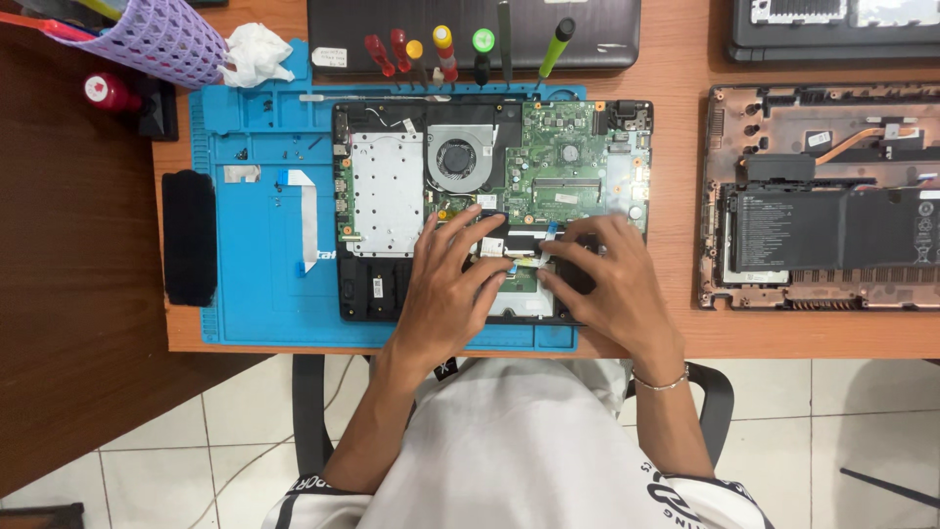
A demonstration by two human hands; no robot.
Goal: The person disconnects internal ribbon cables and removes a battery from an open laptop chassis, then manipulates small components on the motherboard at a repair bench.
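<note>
Fingers of my left hand (446, 294) are spread and laid flat on the lower middle of the opened laptop chassis (490, 206), with the fingertips touching a small flat ribbon cable (519, 260) at frame centre. My right hand (607, 284) lies just beside it, fingers loosely spread, the tips meeting the same cable from the right side. Whether either hand actually pinches the cable I cannot tell; the fingertips overlap there. A thin bracelet (661, 384) sits on my right wrist.

The chassis lies on a blue work mat (255, 294) on the bench (676, 88). Inside it, a green circuit board (568, 167) occupies the upper right, a round cooling fan (455, 157) sits at upper centre, and a perforated metal plate (387, 191) lies to the left of the fan.

A row of screwdrivers (446, 49) with red, yellow and green handles lies along the top edge of the mat. A white flat cable (306, 216) lies on the mat's left portion, and a black pad (189, 235) lies just left of the mat. At the right of the frame a second opened laptop (822, 196) shows its black battery. A purple perforated basket (162, 39) stands at upper left, crumpled white tissue (257, 54) beside it.
</note>
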